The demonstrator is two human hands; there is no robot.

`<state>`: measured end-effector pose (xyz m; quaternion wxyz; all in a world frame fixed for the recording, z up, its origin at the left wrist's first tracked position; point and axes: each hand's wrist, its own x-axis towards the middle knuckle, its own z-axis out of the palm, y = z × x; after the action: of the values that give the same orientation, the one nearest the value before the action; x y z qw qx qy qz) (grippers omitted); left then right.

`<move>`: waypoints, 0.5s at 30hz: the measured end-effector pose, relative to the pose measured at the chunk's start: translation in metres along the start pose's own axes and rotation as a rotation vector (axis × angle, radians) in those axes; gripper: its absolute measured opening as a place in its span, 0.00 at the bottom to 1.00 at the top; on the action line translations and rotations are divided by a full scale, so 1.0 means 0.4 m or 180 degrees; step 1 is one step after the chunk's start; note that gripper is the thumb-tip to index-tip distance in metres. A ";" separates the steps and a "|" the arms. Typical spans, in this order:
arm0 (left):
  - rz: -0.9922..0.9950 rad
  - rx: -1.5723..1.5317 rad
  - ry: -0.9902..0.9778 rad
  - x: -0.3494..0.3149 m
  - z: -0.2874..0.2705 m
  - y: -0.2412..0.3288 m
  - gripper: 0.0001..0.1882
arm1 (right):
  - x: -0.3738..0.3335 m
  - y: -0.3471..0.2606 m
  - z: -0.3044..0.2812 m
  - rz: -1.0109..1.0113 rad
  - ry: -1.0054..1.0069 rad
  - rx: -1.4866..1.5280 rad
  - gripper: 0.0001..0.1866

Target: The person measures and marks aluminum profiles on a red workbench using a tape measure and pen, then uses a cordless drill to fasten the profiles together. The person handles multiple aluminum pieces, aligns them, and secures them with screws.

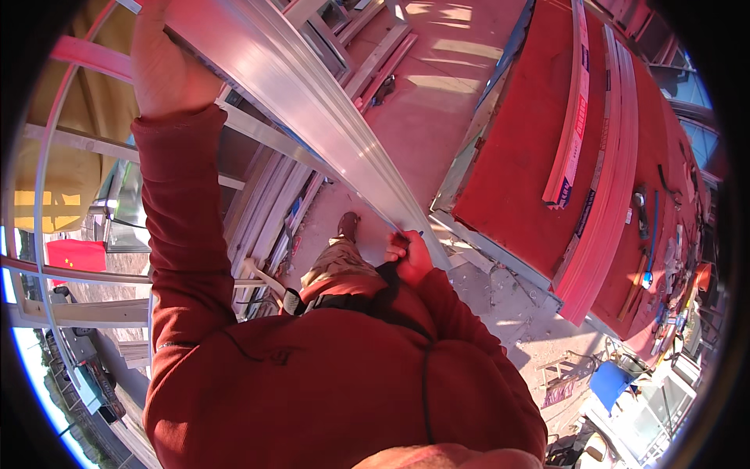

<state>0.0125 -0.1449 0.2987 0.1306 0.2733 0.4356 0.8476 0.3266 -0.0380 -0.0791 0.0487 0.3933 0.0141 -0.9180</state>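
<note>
A long, wide silvery aluminium profile [312,102] slants across the front of me, from the upper left down toward the middle. My raised left hand [173,74] is against its upper left edge, gripping it; the fingertips are partly hidden behind the metal and cut off by the picture's top. Low down, beside the profile's lower part, my right hand [414,258] is closed in a fist. A small dark thing with a bluish tip shows at these fingers, too small to name. Whether this fist also touches the profile I cannot tell.
To the right stands a large red-topped workbench [500,172] with a metal edge. Long wrapped strips [605,195] lie on it, with several tools farther right. Stacked profiles [269,195] fill a rack on the left. A blue seat [613,384] is at lower right.
</note>
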 end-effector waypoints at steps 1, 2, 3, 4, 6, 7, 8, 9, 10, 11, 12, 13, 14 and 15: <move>0.0040 0.0199 0.0235 -0.013 -0.033 -0.017 0.26 | 0.021 0.004 0.051 0.0084 -0.0032 -0.0066 0.08; 0.0096 0.0423 0.0482 -0.029 -0.071 -0.030 0.26 | 0.045 0.011 0.107 0.0192 -0.0080 -0.0146 0.08; 0.0604 0.0667 0.0650 -0.047 -0.095 -0.073 0.24 | 0.075 0.018 0.157 0.0221 -0.0120 -0.0354 0.08; 0.0751 0.0795 0.0917 -0.061 -0.118 -0.090 0.22 | 0.119 0.031 0.201 0.0369 -0.0195 -0.0361 0.09; 0.1044 0.0971 0.1274 -0.035 -0.198 -0.100 0.19 | 0.210 0.054 0.280 0.0599 -0.0311 -0.0336 0.11; 0.1077 0.0932 0.1182 -0.005 -0.238 -0.091 0.17 | 0.236 0.064 0.341 0.0584 -0.0154 -0.0583 0.14; 0.1122 0.0887 0.1088 0.037 -0.275 -0.067 0.15 | 0.278 0.070 0.384 0.0497 -0.0175 -0.0796 0.15; 0.1167 0.0840 0.0991 0.080 -0.318 -0.047 0.13 | 0.319 0.075 0.427 0.0407 -0.0194 -0.1006 0.16; 0.1150 0.0934 0.1097 0.124 -0.373 -0.040 0.12 | 0.356 0.080 0.460 0.0323 -0.0190 -0.1211 0.18; 0.1141 0.1051 0.1212 0.170 -0.434 -0.027 0.12 | 0.380 0.082 0.503 0.0221 -0.0298 -0.1363 0.20; 0.1125 0.1162 0.1318 0.210 -0.485 -0.014 0.12 | 0.390 0.086 0.535 0.0182 -0.0326 -0.1467 0.19; 0.0981 0.1126 0.1373 0.249 -0.520 -0.002 0.12 | 0.401 0.077 0.566 0.0123 -0.0351 -0.1571 0.19; 0.1033 0.1286 0.1418 0.283 -0.594 0.044 0.11 | 0.409 0.082 0.601 0.0148 -0.0452 -0.1717 0.19; 0.1016 0.1367 0.1433 0.333 -0.704 0.056 0.11 | 0.420 0.076 0.608 0.0128 -0.0458 -0.1711 0.17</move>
<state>-0.2584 -0.2848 0.2307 -0.1633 0.1654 0.5737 0.7854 0.0391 -0.0972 -0.0324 0.1703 0.3002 0.2458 -0.9058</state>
